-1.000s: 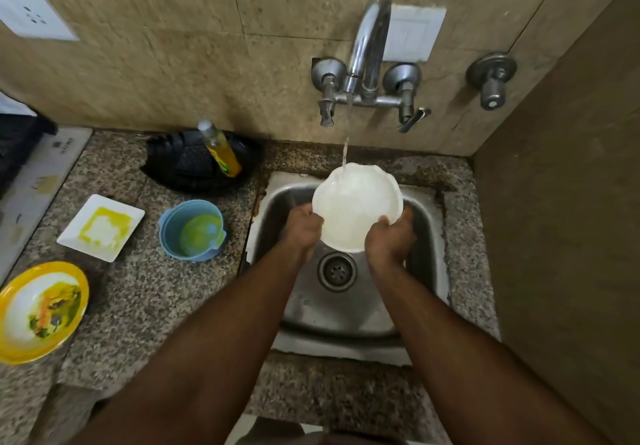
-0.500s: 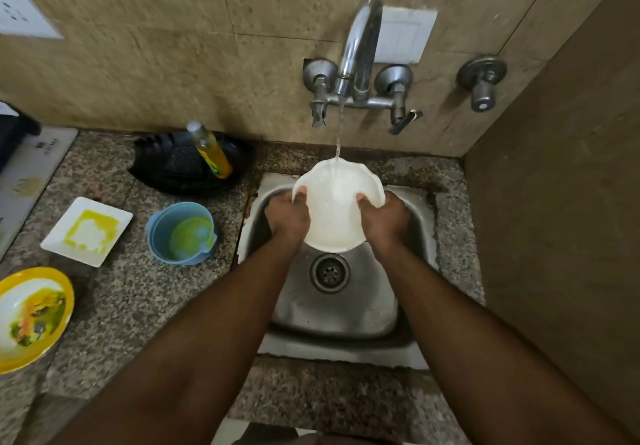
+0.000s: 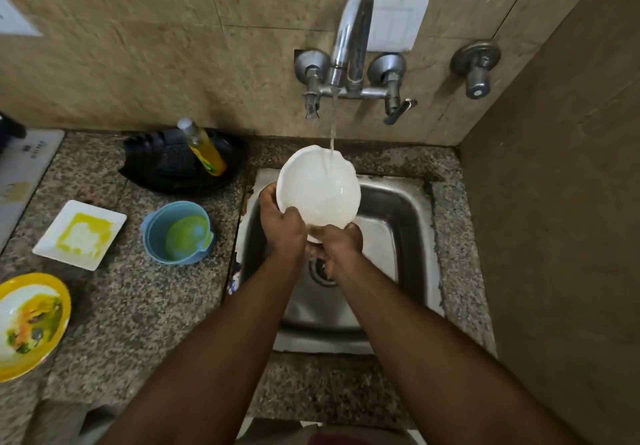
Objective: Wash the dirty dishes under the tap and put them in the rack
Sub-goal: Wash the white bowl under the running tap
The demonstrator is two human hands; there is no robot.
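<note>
Over the steel sink point(image 3: 398, 222), a white bowl point(image 3: 317, 190) is held tilted under the stream from the tap point(image 3: 349, 39). Its left rim is gripped by the left hand point(image 3: 282, 228), and its lower edge is grasped by the right hand point(image 3: 334, 240). On the tabletop point(image 3: 138, 306) to the left lie a stained white square plate point(image 3: 81, 235), a blue cup point(image 3: 178, 233) and a yellow bowl point(image 3: 29, 321). A yellow bottle point(image 3: 202, 148) stands in a black rack point(image 3: 166, 167).

white scalloped bowl point(image 3: 317, 190), tilted, under running tap point(image 3: 349, 39)
</note>
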